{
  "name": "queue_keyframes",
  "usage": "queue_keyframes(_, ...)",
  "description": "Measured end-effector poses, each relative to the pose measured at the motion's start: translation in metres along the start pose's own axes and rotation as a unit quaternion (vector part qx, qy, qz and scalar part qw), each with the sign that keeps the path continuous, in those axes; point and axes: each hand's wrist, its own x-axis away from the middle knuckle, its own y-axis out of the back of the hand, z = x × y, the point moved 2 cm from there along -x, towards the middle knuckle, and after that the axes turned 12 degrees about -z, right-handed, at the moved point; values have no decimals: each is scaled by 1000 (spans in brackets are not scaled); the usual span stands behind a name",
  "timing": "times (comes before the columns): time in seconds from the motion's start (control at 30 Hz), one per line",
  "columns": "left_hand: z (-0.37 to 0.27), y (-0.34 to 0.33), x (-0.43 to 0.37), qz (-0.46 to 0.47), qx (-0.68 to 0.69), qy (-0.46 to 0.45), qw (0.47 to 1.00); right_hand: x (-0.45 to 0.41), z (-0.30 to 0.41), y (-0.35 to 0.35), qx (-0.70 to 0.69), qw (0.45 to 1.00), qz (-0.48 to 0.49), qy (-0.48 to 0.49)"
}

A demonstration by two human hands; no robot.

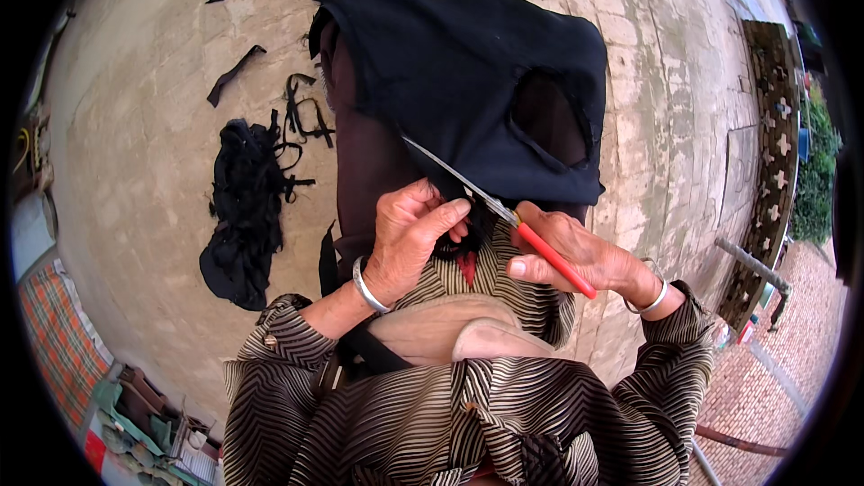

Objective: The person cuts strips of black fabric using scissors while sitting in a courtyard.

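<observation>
Black cloth (432, 61) with a ragged-edged hole lies over dark maroon fabric (368, 162) in front of me. At its near edge my left hand (422, 223) pinches a bit of black material between thumb and fingers. Scissors (496, 206) with red handles are in my right hand (567, 250); their blades point up and left along the cloth, and how far they are apart is hard to tell. Loose black threads or scraps hang between my hands, above my striped clothing (405, 412).
A heap of black cloth scraps (246, 216) lies on the paved floor (148, 148) to the left, with narrow black strips (233, 74) near it. A low wall with cross-shaped openings (769, 148) stands at the right. A plaid cloth (64, 337) is at far left.
</observation>
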Motion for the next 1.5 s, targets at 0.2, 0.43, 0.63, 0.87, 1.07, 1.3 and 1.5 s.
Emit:
queue_keyframes(0.2, -2, 0, 0, 0, -17, -8, 1000, -6, 2, -4, -27, 998, 23, -52)
queue_keyframes(0.43, -2, -2, 2, 14, -11, -14, 1000, -6, 3, -7, -32, 997, -17, -64)
queue_keyframes(0.63, -4, 0, 4, 17, -25, -5, 1000, -9, 13, -6, -59, 991, -12, -119)
queue_keyframes(0.87, -33, 15, 5, -102, -98, -159, 977, -10, 5, -3, 79, 994, -31, -67)
queue_keyframes(1.07, -64, 8, -8, -46, -182, -225, 956, 4, 11, 8, 134, 986, -61, -75)
queue_keyframes(1.3, -65, 11, -30, -81, -143, -140, 976, 3, 4, 0, 121, 988, -84, -48)
queue_keyframes(1.5, -54, 8, -38, -140, -50, -176, 973, 10, -13, -9, 139, 981, -137, -20)
